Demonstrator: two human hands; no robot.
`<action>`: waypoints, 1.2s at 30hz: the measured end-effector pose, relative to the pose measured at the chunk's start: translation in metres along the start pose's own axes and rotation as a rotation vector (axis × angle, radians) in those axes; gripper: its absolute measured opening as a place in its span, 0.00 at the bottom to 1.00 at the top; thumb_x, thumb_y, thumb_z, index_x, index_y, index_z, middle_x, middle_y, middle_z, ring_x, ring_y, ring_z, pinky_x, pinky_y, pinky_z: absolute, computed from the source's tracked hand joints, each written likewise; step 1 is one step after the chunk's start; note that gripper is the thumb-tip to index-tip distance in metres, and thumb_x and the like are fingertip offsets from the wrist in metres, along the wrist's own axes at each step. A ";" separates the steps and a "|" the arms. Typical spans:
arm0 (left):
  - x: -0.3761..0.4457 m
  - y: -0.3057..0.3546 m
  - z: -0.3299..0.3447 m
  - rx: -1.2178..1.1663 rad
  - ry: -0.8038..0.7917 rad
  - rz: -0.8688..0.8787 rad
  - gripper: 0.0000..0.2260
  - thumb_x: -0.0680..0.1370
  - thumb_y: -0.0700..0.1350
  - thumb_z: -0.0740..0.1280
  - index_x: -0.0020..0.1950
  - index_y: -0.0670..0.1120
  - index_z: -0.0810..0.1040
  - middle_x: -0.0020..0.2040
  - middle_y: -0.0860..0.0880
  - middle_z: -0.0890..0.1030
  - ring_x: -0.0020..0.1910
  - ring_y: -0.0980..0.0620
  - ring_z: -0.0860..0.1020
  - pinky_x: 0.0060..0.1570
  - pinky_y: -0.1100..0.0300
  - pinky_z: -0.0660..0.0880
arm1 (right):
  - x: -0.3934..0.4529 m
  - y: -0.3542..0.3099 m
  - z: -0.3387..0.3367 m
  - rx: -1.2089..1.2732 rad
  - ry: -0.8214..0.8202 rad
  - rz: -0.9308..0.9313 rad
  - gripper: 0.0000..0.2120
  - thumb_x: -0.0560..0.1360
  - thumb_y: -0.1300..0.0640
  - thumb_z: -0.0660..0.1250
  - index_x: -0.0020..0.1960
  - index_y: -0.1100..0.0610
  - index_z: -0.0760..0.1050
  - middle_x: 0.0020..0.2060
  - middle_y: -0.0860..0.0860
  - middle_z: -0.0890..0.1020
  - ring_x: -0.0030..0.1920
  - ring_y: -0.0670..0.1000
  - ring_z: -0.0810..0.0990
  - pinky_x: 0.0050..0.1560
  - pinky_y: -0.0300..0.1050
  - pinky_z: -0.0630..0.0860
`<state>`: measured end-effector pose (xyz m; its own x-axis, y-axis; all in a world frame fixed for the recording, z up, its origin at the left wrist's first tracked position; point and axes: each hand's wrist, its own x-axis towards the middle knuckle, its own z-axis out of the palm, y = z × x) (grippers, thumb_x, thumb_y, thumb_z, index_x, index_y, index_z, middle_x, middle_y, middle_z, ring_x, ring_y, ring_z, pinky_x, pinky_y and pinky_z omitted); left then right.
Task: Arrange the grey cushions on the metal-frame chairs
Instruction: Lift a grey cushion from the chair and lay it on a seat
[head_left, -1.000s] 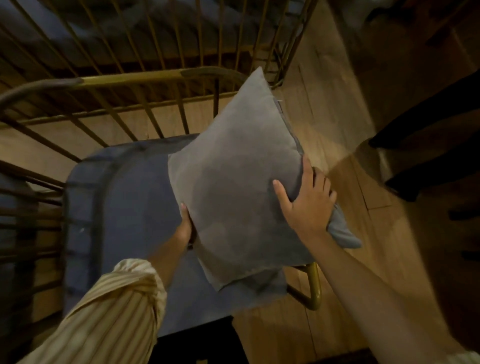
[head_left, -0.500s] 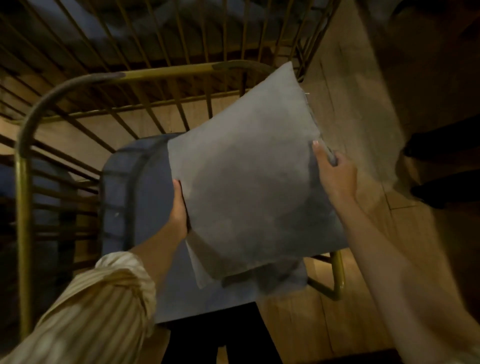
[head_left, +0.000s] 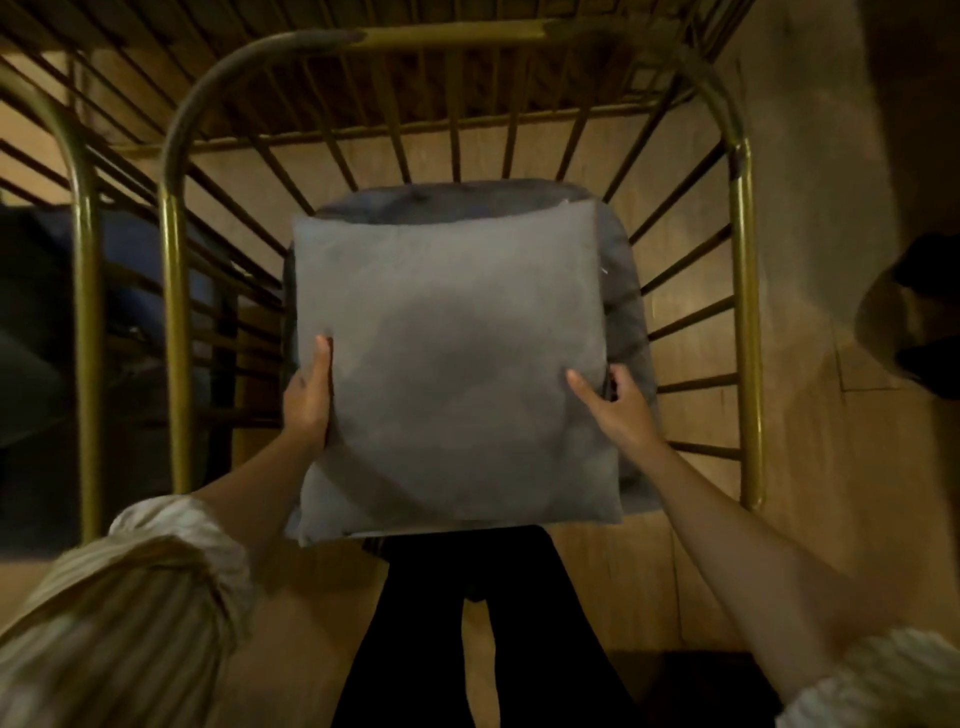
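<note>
Squared up since half a second ago, the grey cushion (head_left: 447, 364) now faces me flat instead of corner-up, and the chair (head_left: 740, 291) sits centred in my view. I hold the cushion above the darker seat pad (head_left: 621, 291), between the brass-coloured side rails. My left hand (head_left: 307, 397) clamps its left edge, thumb on the front face, fingers hidden behind. My right hand (head_left: 621, 408) clamps the right edge the same way. Gripping both sides keeps the cushion level and square to the frame, which I judge is meant to let it drop straight toward the slatted backrest. A second chair (head_left: 78, 260) stands just beside, at left.
</note>
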<state>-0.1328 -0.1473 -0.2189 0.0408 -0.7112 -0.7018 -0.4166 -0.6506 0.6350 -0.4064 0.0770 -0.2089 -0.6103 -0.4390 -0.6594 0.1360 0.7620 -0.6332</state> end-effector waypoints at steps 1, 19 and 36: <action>0.002 -0.005 -0.004 0.024 -0.003 -0.012 0.45 0.67 0.78 0.60 0.73 0.46 0.72 0.70 0.44 0.75 0.68 0.41 0.73 0.70 0.47 0.68 | -0.003 0.008 0.005 -0.001 -0.015 0.020 0.38 0.63 0.30 0.71 0.62 0.56 0.72 0.59 0.52 0.81 0.58 0.54 0.80 0.53 0.49 0.77; 0.014 -0.052 -0.014 0.078 -0.109 -0.003 0.35 0.77 0.63 0.65 0.77 0.46 0.64 0.74 0.45 0.70 0.72 0.41 0.69 0.73 0.44 0.64 | -0.015 0.053 0.031 0.130 0.056 0.072 0.39 0.65 0.33 0.71 0.68 0.53 0.69 0.59 0.48 0.78 0.59 0.52 0.77 0.59 0.52 0.77; -0.068 0.017 -0.026 0.306 0.067 0.149 0.42 0.75 0.52 0.73 0.79 0.37 0.54 0.78 0.37 0.61 0.77 0.37 0.62 0.74 0.47 0.63 | -0.020 -0.074 0.049 -0.236 0.040 -0.249 0.27 0.77 0.50 0.69 0.72 0.59 0.68 0.70 0.60 0.73 0.69 0.62 0.72 0.70 0.55 0.68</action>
<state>-0.1194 -0.1168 -0.1523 0.0141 -0.8147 -0.5798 -0.6751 -0.4355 0.5954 -0.3663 0.0062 -0.1683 -0.6330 -0.6098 -0.4769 -0.2025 0.7250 -0.6583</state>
